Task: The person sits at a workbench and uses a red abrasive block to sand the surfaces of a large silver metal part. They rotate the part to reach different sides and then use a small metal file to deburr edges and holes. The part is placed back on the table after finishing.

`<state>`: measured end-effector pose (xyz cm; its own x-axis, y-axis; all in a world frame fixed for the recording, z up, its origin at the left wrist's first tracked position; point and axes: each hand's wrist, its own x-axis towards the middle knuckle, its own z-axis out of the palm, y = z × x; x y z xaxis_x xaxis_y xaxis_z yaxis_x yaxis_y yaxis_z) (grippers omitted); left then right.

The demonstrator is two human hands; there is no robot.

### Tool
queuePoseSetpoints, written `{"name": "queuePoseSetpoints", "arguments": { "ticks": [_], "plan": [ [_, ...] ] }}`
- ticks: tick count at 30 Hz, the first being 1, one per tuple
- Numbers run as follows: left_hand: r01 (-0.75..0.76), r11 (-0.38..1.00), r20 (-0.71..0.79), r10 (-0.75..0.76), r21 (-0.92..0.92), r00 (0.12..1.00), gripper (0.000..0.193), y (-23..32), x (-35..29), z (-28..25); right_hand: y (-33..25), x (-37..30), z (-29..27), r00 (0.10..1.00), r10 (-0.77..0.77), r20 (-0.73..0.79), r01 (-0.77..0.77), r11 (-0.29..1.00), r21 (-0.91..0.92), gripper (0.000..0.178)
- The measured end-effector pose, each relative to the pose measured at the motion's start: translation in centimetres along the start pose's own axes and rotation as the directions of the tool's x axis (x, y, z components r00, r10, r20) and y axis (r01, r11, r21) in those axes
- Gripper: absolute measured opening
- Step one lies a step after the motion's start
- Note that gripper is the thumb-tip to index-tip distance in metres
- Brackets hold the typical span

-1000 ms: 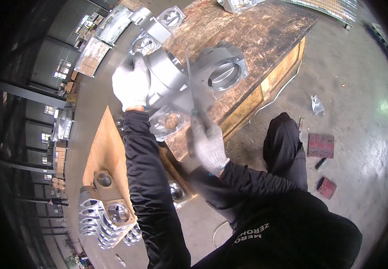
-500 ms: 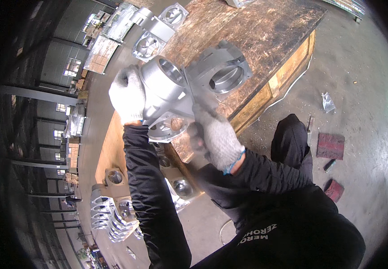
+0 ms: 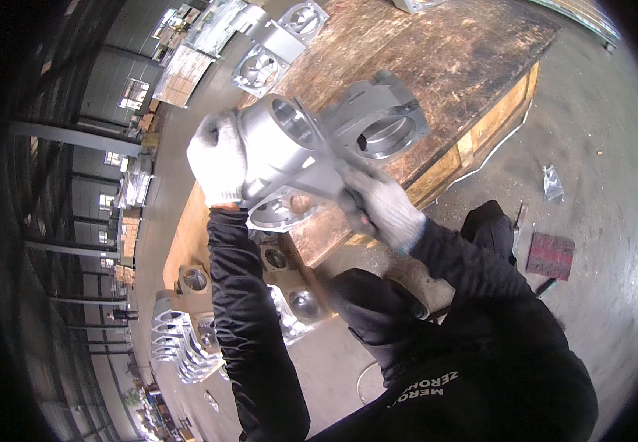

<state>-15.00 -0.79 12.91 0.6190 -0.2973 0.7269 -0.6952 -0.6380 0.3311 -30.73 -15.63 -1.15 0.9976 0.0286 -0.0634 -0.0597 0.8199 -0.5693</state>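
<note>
A silver-grey metal casting (image 3: 263, 140) with a round bore stands tilted at the bench's near left corner. My gloved left hand (image 3: 217, 158) is closed around its left side. My right hand (image 3: 385, 210), also gloved, is closed on the near end of a thin flat file (image 3: 325, 138), which is blurred by motion. The file runs along the right edge of the casting's bored face. Just beyond it, a second grey casting (image 3: 385, 121) with a wide round opening lies on the bench.
The worn wooden bench (image 3: 466, 66) carries more castings (image 3: 260, 68) at its far left edge. Several stacked castings (image 3: 179, 342) stand at lower left. On the floor at right are a dark red pad (image 3: 551, 255) and a clear plastic bag (image 3: 552, 184).
My right hand has moved up and to the right with the file along the casting's edge. My left hand keeps its hold. The whole view has shifted slightly.
</note>
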Motion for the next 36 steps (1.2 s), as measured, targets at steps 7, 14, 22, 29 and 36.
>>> {"name": "queuePoseSetpoints", "arguments": {
  "ticks": [7, 14, 22, 29, 36],
  "plan": [
    [0.010, 1.000, 0.034, -0.009, -0.017, 0.999, 0.025, 0.0, 0.5, 0.9, -2.4, 5.1, -2.8, 0.991, 0.006, 0.134, 0.015, 0.989, -0.150, 0.031],
    [-0.017, 1.000, -0.044, 0.017, 0.018, 0.999, 0.019, -0.2, 1.1, 0.9, -7.1, 6.6, -3.1, 0.985, 0.049, 0.163, 0.053, 0.822, -0.567, 0.058],
    [-0.091, 0.985, -0.179, 0.117, 0.149, 0.977, 0.015, -1.0, 0.2, 1.0, -11.6, 8.8, -3.8, 0.888, -0.006, 0.460, 0.420, 0.418, -0.806, 0.052],
    [-0.294, 0.790, -0.094, 0.403, 0.538, 0.911, 0.030, -3.6, -0.2, 0.6, -13.6, 7.3, -2.3, 0.915, 0.043, 0.402, 0.355, 0.390, -0.850, 0.051],
    [-0.179, 0.960, -0.326, 0.244, 0.216, 0.913, 0.015, -2.9, -0.1, 1.0, -13.9, 6.9, 0.4, 0.817, -0.053, 0.574, 0.576, 0.048, -0.816, 0.052]
  ]
}}
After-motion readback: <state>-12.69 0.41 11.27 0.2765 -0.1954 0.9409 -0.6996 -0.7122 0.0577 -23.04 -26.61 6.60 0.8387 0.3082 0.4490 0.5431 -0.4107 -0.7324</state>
